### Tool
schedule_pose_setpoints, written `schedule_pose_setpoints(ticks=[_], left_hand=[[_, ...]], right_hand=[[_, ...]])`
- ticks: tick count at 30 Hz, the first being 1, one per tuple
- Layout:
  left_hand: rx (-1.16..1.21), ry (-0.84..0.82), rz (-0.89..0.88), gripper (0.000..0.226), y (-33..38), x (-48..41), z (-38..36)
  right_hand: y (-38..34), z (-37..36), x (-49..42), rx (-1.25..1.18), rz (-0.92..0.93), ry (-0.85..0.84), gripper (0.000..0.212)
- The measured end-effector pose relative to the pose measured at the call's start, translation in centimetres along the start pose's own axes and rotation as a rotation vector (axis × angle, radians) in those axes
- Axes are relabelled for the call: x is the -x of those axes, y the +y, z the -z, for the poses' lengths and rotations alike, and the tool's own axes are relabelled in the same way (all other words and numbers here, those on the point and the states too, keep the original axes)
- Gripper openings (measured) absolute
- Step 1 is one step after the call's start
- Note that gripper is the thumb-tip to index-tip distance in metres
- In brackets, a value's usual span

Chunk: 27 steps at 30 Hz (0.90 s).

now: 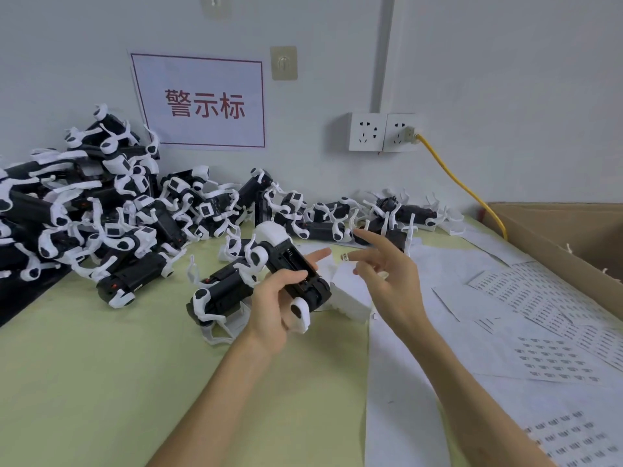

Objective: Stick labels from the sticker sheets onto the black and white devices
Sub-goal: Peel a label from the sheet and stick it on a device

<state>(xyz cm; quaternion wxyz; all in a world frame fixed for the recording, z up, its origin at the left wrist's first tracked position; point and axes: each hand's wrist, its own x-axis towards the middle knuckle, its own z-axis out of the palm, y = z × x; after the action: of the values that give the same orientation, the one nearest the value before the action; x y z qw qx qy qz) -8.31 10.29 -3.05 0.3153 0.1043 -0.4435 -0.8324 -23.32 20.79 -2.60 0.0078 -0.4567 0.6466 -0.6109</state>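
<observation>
We see one black and white device (290,274) at centre frame, tilted, gripped in the left hand (273,308). More devices (84,210) lie heaped at left and along the wall. White sticker sheets (553,358), printed with rows of small labels, lie flat at lower right.

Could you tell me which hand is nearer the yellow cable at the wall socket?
Right: right hand hovers left of the yellow cable; left hand grips a black and white device farther left.

Black-and-white devices (101,210), pale green table (101,365)
</observation>
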Motion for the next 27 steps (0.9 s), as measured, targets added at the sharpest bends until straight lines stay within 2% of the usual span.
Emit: schedule_pose_setpoints(ticks=[4,10,17,27], left_hand=[[-0.069,-0.004,0.007,0.022,-0.37,0.16,-0.25],[-0.136,-0.039,0.001,0.032,-0.29,0.28,-0.39],[-0.292,-0.050,-0.012,0.029,-0.44,0.39,-0.70],[-0.287,-0.022,-0.008,0.018,-0.78,0.18,-0.41]], right_hand=[[0.26,-0.15,0.01,0.039,0.007,-0.037,0.058],[0.43,-0.25,0.05,0.071,0.019,-0.084,0.055],[0.62,-0.41,0.08,0.140,0.045,-0.122,0.050],[0.51,-0.57,0.19,0.165,0.012,-0.147,0.050]])
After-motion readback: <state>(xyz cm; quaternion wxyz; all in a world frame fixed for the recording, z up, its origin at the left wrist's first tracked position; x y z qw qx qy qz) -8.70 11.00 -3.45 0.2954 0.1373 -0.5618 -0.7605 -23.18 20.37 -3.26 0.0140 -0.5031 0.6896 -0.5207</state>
